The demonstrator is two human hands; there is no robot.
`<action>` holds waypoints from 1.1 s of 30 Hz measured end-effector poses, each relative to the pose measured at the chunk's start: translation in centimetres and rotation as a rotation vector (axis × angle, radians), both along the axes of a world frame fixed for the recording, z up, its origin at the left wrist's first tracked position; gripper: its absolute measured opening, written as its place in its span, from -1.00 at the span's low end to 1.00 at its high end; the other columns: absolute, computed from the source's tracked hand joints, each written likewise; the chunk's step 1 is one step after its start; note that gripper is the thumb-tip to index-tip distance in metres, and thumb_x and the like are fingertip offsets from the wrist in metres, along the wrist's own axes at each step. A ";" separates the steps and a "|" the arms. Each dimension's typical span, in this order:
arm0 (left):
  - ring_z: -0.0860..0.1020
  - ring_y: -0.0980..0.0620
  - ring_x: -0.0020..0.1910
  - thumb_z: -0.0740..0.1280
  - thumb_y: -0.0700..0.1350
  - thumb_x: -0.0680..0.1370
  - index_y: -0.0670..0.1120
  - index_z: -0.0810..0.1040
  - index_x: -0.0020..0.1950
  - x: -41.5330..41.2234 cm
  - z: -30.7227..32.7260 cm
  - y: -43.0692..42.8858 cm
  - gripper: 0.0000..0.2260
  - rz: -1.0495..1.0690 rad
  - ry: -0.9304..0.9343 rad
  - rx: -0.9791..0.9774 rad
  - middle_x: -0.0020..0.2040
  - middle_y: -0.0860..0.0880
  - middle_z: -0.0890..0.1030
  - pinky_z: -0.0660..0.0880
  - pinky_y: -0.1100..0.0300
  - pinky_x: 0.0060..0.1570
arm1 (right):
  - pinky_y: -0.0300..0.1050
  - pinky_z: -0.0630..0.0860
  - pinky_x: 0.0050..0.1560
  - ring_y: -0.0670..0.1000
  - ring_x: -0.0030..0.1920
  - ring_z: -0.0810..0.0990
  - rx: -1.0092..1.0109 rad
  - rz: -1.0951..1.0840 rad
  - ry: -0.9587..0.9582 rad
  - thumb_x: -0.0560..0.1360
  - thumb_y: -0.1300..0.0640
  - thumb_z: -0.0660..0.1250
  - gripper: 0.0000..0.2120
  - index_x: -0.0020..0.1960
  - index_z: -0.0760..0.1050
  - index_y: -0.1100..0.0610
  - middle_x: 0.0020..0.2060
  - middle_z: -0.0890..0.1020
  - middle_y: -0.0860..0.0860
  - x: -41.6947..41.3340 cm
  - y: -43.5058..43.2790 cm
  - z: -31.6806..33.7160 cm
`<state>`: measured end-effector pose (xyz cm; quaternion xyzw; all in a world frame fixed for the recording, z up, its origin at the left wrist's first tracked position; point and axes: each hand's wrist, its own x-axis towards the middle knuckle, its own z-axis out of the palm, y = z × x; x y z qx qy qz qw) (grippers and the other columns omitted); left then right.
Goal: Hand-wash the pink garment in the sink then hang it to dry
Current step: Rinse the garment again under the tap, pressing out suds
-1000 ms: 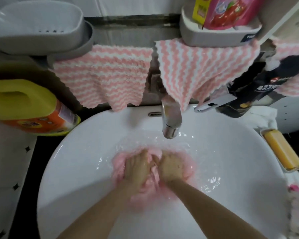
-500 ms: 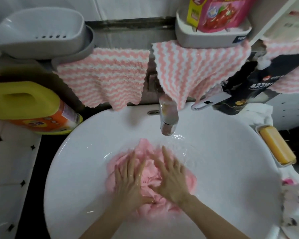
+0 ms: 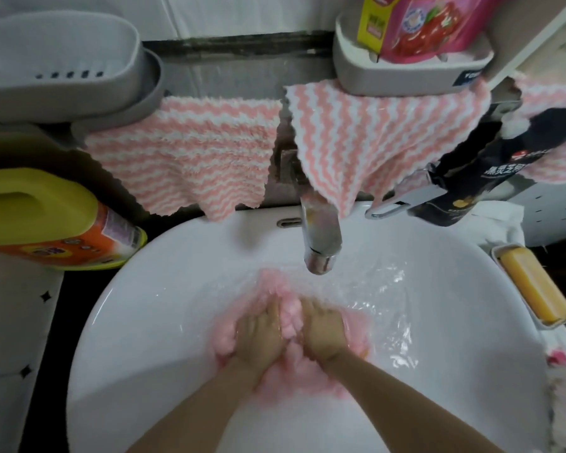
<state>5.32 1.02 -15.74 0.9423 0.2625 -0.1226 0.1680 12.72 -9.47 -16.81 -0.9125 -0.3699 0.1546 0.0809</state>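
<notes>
We are in a home bathroom. We see a white sink [image 3: 164,289] under a chrome tap [image 3: 321,237], striped cloths [image 3: 190,165] hanging behind, a yellow detergent bottle [image 3: 46,220] and a soap bar [image 3: 533,286].

Soft pink fabric garment [image 3: 224,335], soaked, bunched into a crumpled wad, lying in shallow rippling water, at the bottom of round white ceramic sink [image 3: 164,289]

1. A white tiled wall [image 3: 242,14] runs behind, above a dark, grimy ledge [image 3: 236,49].
2. Two grey plastic wall shelves [image 3: 62,93] [image 3: 389,76] hang there, with pink-and-white wavy-striped cloths [image 3: 183,158] [image 3: 356,132] draped beneath.
3. White tiles with small black diamond accents [image 3: 13,322] lie at the left.
</notes>
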 end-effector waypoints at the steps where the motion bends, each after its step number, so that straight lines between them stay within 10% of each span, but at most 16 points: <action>1: 0.54 -0.08 0.13 0.29 -0.02 0.51 -0.06 0.31 0.42 0.4 0.2 0.3 -0.51 -0.009 0.011 -0.029 0.19 -0.07 0.56 0.44 0.12 0.07 | -0.12 0.43 0.01 0.09 0.04 0.60 -0.050 -0.015 0.088 0.50 0.06 0.24 -0.59 0.33 0.34 0.08 0.11 0.61 0.06 0.5 0.4 0.7; 5: 0.54 -0.02 0.15 0.35 0.21 0.35 0.12 0.31 0.33 -0.2 1.3 3.5 -0.41 -0.115 -0.027 -0.299 0.20 0.07 0.51 0.50 0.05 0.06 | -0.10 0.47 0.02 0.06 -0.02 0.60 0.142 -0.176 0.536 0.50 -0.06 0.32 -0.64 0.26 0.49 0.03 0.00 0.64 0.00 3.7 -0.6 3.6; 9: 0.38 -0.03 0.34 0.31 0.27 0.40 0.00 0.27 0.43 -3.8 2.9 6.1 -0.32 -0.257 0.092 -0.133 0.36 0.01 0.38 0.39 0.11 0.19 | -0.16 0.56 -0.15 -0.06 -0.20 0.63 0.392 -0.446 1.147 0.27 0.37 0.53 -0.58 0.08 0.52 0.22 -0.21 0.63 -0.06 6.9 -6.3 4.6; 14: 0.43 -0.05 0.28 0.41 0.07 0.45 -0.08 0.44 0.31 -6.6 5.7 6.5 -0.52 -0.113 -0.005 -0.031 0.27 -0.03 0.49 0.37 0.12 0.09 | -0.12 0.48 -0.03 0.02 -0.07 0.62 0.020 -0.293 0.339 0.44 0.20 0.42 -0.89 -0.05 0.67 0.10 -0.11 0.70 0.01 8.0 -11.3 5.5; 20: 0.53 -0.12 -0.12 0.46 0.04 0.43 -0.13 0.48 0.06 -6.3 9.2 7.6 -0.65 0.151 -0.191 -0.008 -0.11 -0.07 0.56 0.29 0.09 -0.26 | -0.14 0.39 -0.24 -0.02 -0.31 0.49 0.360 -0.630 0.491 0.45 0.34 0.34 -0.91 -0.21 0.57 0.23 -0.35 0.54 0.09 9.0 -11.1 9.3; 25: 0.49 -0.06 -0.25 0.47 -0.05 0.43 -0.05 0.38 -0.27 -6.2 10.9 9.6 -0.73 0.387 -0.261 -0.362 -0.35 -0.01 0.44 0.33 0.12 -0.28 | -0.14 0.31 -0.35 0.04 -0.32 0.41 0.582 -1.001 0.690 0.54 0.28 0.26 -0.86 -0.10 0.56 0.32 -0.29 0.49 0.13 10.6 -10.2 11.5; 28: 0.45 0.11 -0.31 0.37 -0.25 0.51 -0.17 0.44 -0.14 -6.0 12.1 9.1 -0.89 0.617 -0.449 -0.754 -0.26 -0.04 0.44 0.33 0.36 -0.39 | -0.18 0.41 -0.31 0.02 -0.27 0.46 0.762 -1.133 0.822 0.57 0.28 0.22 -0.89 -0.02 0.53 0.18 -0.26 0.51 0.09 11.0 -10.1 12.6; 33: 0.50 -0.05 -0.06 0.38 -0.11 0.51 -0.17 0.51 0.05 -5.0 11.3 7.7 -0.81 0.933 -0.490 -0.834 -0.11 -0.13 0.53 0.38 0.15 -0.12 | 0.02 0.42 0.11 0.17 0.14 0.46 0.578 -0.814 0.160 0.43 0.21 0.32 -0.65 0.21 0.48 0.14 0.15 0.52 0.16 8.2 -9.8 11.4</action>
